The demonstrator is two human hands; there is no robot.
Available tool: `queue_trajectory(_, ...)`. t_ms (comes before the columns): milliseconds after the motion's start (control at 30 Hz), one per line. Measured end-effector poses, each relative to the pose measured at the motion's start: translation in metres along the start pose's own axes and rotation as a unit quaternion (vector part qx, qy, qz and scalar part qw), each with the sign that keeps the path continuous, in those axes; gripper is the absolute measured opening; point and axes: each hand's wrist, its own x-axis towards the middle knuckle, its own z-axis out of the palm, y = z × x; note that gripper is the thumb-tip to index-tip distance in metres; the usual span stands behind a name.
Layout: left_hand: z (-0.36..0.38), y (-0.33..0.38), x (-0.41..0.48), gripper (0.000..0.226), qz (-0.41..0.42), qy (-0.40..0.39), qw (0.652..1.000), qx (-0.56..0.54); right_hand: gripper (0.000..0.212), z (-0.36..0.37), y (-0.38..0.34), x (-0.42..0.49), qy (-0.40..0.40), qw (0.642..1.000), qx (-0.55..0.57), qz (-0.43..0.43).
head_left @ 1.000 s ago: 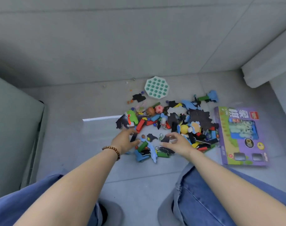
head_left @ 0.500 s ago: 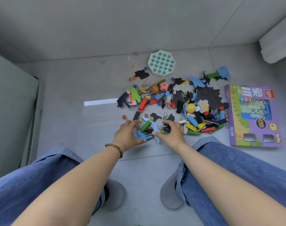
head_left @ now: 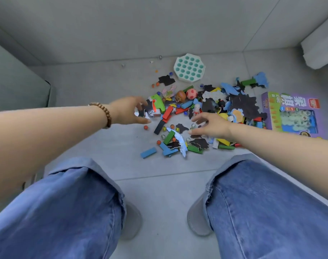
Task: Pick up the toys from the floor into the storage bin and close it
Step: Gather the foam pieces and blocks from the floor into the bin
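A heap of toys [head_left: 206, 113] lies on the grey floor: coloured wooden blocks, dark puzzle pieces, marbles, a red ball [head_left: 191, 93] and a small brown figure [head_left: 180, 95]. My left hand [head_left: 129, 111], with a bead bracelet on its wrist, is at the heap's left edge. Its fingers are spread around a black-and-white puzzle piece [head_left: 143, 112] beside a green piece [head_left: 159, 103]. My right hand [head_left: 211, 126] hovers over the middle of the heap, fingers apart and holding nothing. A blue block [head_left: 148, 152] lies apart at the near left. I cannot make out a storage bin.
A teal bubble-pop toy [head_left: 189, 69] sits beyond the heap. A purple toy box [head_left: 294, 114] lies flat at the right. A grey-green panel [head_left: 19, 86] stands at the left, a white ledge [head_left: 320, 47] at the far right. My knees and slippers are below.
Both hands have left the heap's near edge. The left went up and left to the puzzle piece, the right went right over the heap. A blue block now lies apart.
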Motion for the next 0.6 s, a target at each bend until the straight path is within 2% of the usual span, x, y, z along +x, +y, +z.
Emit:
queue_trajectory(100, 0.026, -0.016, -0.002, 0.058, -0.046, 0.013, 0.995, -0.088, 0.051, 0.03, 0.005, 0.014, 0.035, 0.999, 0.035, 0.0)
queue_trajectory(200, 0.066, -0.025, 0.001, 0.057, -0.054, -0.015, 0.995, -0.078, 0.048, 0.063, 0.011, 0.034, 0.055, 0.998, 0.042, -0.001)
queue_trajectory(300, 0.094, -0.03, 0.014, 0.055, -0.045, 0.033, 0.992, -0.112, 0.038, 0.082, 0.013, 0.05, 0.11, 0.993, 0.04, -0.015)
queue_trajectory(433, 0.11, -0.031, 0.033, 0.031, -0.029, 0.112, 0.978, -0.176, 0.035, 0.092, 0.019, 0.061, 0.168, 0.984, 0.043, -0.039)
queue_trajectory(533, 0.113, -0.03, 0.042, 0.009, -0.018, 0.145, 0.977, -0.156, 0.033, 0.094, 0.023, 0.065, 0.195, 0.978, 0.06, -0.052)
queue_trajectory(600, 0.114, -0.031, 0.045, 0.005, -0.009, 0.148, 0.977, -0.152, 0.032, 0.093, 0.023, 0.068, 0.204, 0.976, 0.044, -0.065)
